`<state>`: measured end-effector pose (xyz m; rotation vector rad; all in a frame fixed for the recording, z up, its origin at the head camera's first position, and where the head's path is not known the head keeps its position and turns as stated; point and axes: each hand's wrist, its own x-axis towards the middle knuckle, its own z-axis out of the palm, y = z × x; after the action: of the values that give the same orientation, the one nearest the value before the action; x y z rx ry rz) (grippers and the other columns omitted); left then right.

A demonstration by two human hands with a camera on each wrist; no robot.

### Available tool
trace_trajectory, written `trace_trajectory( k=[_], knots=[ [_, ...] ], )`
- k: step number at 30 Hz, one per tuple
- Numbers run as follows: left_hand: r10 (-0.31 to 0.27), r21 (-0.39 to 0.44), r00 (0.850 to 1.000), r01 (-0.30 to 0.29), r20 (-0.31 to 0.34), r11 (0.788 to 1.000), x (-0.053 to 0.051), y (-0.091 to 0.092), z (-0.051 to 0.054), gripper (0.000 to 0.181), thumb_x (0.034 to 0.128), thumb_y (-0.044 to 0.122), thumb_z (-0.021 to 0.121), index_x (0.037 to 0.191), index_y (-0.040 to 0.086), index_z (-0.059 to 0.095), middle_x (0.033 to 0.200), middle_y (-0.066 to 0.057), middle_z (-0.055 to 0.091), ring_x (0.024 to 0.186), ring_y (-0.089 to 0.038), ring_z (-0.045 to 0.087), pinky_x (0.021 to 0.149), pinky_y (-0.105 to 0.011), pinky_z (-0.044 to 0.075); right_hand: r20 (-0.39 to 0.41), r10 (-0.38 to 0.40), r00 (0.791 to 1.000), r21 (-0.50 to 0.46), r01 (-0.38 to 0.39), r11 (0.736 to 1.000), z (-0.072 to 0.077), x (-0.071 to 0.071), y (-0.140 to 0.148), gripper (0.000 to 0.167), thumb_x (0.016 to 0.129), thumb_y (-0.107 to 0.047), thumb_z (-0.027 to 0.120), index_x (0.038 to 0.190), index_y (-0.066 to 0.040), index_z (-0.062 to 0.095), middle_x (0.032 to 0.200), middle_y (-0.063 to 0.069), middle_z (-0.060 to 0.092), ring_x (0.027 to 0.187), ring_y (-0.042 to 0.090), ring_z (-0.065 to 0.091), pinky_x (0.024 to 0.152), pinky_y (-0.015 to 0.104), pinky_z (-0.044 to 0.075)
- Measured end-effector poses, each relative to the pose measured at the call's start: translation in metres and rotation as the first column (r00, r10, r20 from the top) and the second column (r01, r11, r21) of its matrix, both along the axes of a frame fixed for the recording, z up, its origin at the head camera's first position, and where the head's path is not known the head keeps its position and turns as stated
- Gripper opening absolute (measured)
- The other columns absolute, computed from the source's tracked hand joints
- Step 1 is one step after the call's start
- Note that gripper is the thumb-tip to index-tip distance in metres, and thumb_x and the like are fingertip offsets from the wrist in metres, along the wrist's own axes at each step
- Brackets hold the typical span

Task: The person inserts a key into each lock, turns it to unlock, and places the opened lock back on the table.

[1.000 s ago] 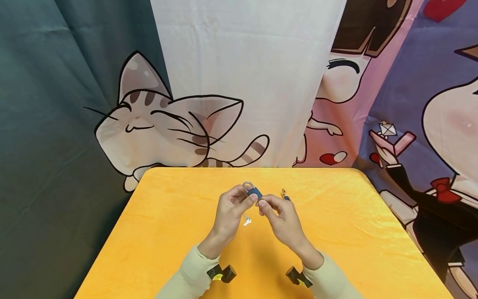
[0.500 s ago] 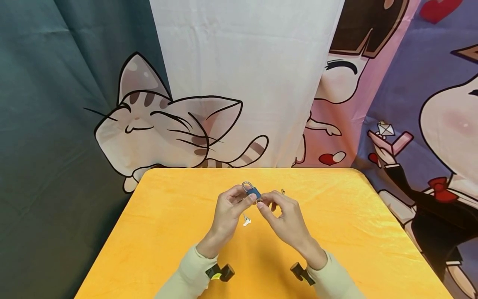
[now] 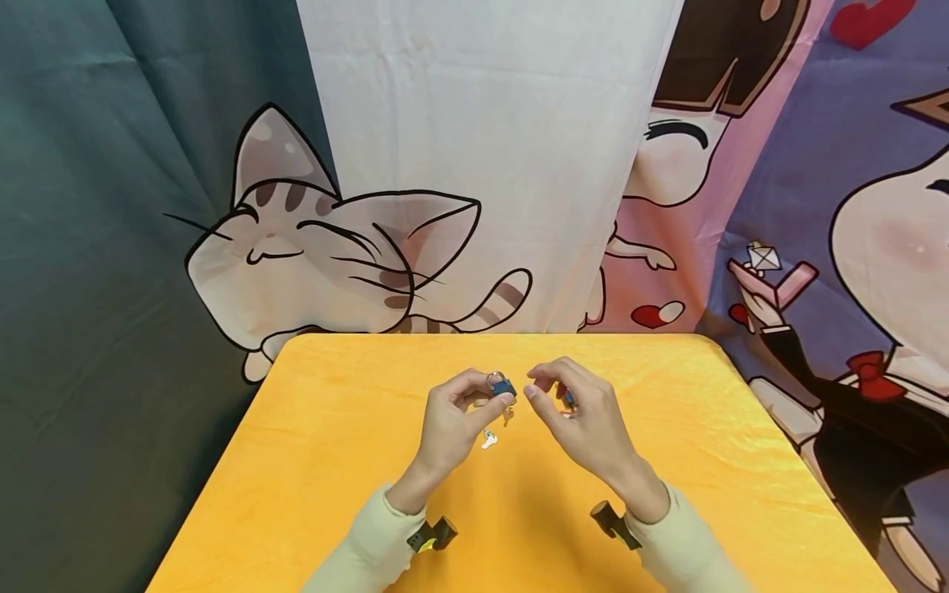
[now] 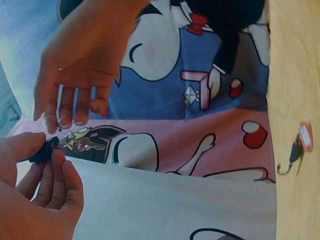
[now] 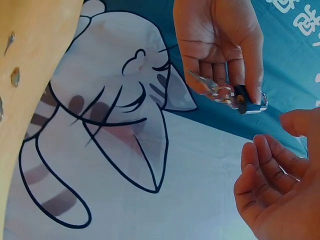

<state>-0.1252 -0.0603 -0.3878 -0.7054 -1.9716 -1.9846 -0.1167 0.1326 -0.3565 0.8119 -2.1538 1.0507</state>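
No text legible: white characters (image 5: 306, 22) on teal cloth (image 5: 282, 62), at two o'clock in the right wrist view, unreadable

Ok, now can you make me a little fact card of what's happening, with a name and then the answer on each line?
Left hand: pinches a blue padlock
Right hand: held apart from that padlock, gripping nothing
Keys: at the padlock's end opposite its shackle; can't tell if one is in the keyhole
On the table: a silvery key, plus a second padlock beside a red-and-white tag
Table colour: yellow
Backdrop: cartoon cat, eyes closed
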Motion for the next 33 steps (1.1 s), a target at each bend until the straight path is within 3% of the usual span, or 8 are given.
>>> trace_trajectory(
  k=[5,8,13,18,27,33],
  knots=[
    [0.039,-0.041,0.992,-0.045,-0.118,0.998,-0.002,0.0,-0.004,0.011,0.0851,0.009,0.076,0.095,0.007,0.073,0.087,-0.01,0.069,0.081,-0.013,0.068,0.082,-0.029,0.057,-0.046,0.029,0.999,0.046,-0.026,0.999,0.006,0.0,-0.002,0.017,0.086,-0.009,0.073,0.102,-0.013,0.069,0.086,-0.002,0.065,0.071,0.006,0.052,0.062,0.016,0.043],
    [0.084,-0.079,0.979,-0.1,-0.184,0.992,-0.003,0.0,-0.005,0.009,0.0844,0.012,0.077,0.093,0.009,0.074,0.084,-0.006,0.07,0.078,-0.014,0.066,0.076,-0.026,0.056,-0.08,0.051,0.996,0.09,-0.044,0.995,0.009,0.0,-0.004,0.019,0.085,-0.012,0.075,0.103,-0.01,0.069,0.09,0.0,0.067,0.078,0.01,0.059,0.067,0.016,0.047],
    [0.149,-0.151,0.936,-0.205,-0.317,0.967,-0.005,0.001,-0.008,0.008,0.0837,0.015,0.079,0.089,0.013,0.073,0.08,0.001,0.07,0.074,-0.013,0.062,0.069,-0.022,0.052,-0.12,0.067,0.991,0.141,-0.05,0.989,0.011,-0.001,-0.007,0.021,0.086,-0.018,0.076,0.104,-0.008,0.07,0.097,0.001,0.068,0.084,0.014,0.064,0.069,0.02,0.05],
    [0.157,-0.173,0.888,-0.253,-0.432,0.952,-0.007,0.002,-0.011,0.009,0.0829,0.009,0.079,0.089,0.013,0.072,0.08,0.001,0.069,0.073,-0.013,0.063,0.068,-0.021,0.051,-0.149,0.067,0.987,0.155,-0.043,0.987,0.009,-0.002,-0.008,0.017,0.086,-0.016,0.077,0.1,-0.008,0.072,0.097,0.001,0.068,0.088,0.014,0.065,0.075,0.026,0.054],
    [0.146,-0.182,0.828,-0.285,-0.542,0.941,-0.008,0.004,-0.013,0.016,0.079,0.002,0.08,0.089,0.011,0.072,0.078,0.0,0.068,0.07,-0.012,0.066,0.066,-0.027,0.057,-0.161,0.051,0.986,0.154,-0.025,0.988,0.006,-0.005,-0.008,0.011,0.082,-0.011,0.079,0.088,-0.011,0.07,0.088,-0.001,0.067,0.081,0.012,0.064,0.072,0.025,0.055],
    [0.152,-0.185,0.801,-0.311,-0.579,0.932,-0.008,0.004,-0.014,0.019,0.0763,-0.001,0.081,0.089,0.009,0.071,0.079,-0.001,0.069,0.069,-0.012,0.067,0.066,-0.022,0.056,-0.152,0.039,0.988,0.14,-0.018,0.99,0.004,-0.006,-0.007,0.009,0.083,-0.01,0.078,0.088,-0.01,0.07,0.086,-0.002,0.067,0.079,0.011,0.064,0.069,0.022,0.054]
  ],
)
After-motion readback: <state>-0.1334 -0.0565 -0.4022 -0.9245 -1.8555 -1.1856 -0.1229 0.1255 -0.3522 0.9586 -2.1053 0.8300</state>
